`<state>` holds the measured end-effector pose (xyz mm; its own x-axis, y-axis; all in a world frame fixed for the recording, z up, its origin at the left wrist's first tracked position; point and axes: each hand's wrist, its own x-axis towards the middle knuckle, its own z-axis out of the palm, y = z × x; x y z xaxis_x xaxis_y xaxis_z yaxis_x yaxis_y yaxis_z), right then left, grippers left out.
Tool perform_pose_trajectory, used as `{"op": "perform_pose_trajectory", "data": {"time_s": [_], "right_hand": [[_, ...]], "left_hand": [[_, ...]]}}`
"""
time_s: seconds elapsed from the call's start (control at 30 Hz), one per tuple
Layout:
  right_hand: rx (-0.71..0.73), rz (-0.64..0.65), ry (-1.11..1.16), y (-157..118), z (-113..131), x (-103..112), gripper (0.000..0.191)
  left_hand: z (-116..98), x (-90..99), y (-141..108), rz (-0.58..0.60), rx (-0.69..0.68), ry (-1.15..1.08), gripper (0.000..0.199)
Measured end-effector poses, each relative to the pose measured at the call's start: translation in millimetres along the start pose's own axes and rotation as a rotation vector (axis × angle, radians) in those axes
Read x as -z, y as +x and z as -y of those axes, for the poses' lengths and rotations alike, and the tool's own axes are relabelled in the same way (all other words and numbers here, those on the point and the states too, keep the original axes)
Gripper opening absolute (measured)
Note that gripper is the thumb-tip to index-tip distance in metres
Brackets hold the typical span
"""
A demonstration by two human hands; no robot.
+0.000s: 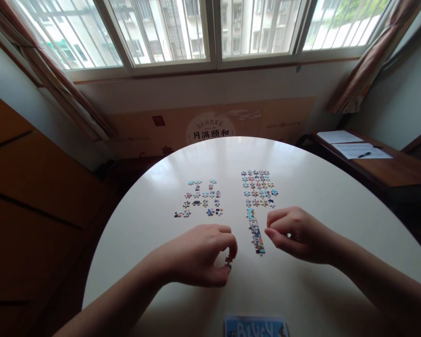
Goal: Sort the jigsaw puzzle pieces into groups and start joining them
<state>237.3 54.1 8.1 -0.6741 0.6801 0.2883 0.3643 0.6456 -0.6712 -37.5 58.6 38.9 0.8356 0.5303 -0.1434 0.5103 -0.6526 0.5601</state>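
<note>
My left hand point(205, 255) is above the near part of the white table, pinching a small jigsaw puzzle piece point(228, 261) between thumb and index finger. Just right of a narrow strip of joined puzzle pieces point(255, 230) is my right hand point(294, 234), its fingers curled and closed. Whether anything is between those fingertips is hidden. Beyond the strip, loose puzzle pieces point(257, 187) lie in close rows. Another group of loose pieces point(205, 194) is spread in looser rows to the left, past my left hand.
The round white table point(143, 262) carries all the pieces. At its near edge lies a blue box or card point(256, 326) lettered "BLUEY", partly cut off. A wooden side table point(400, 171) with papers point(361, 150) and a pen stands at the right. Windows and curtains are behind.
</note>
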Motion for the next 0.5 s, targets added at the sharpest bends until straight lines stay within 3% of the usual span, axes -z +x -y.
{"op": "perform_pose_trajectory", "data": {"time_s": [0.23, 0.5], "right_hand": [[0.036, -0.013, -0.002, 0.9, 6.3, 1.0, 0.04], [0.095, -0.032, -0.059, 0.3, 11.3, -8.5, 0.035]], "left_hand": [[8.8, 2.7, 2.8, -0.122, -0.031, -0.108, 0.02], [17.2, -1.2, 9.3, -0.114, -0.05, -0.565, 0.017]]}}
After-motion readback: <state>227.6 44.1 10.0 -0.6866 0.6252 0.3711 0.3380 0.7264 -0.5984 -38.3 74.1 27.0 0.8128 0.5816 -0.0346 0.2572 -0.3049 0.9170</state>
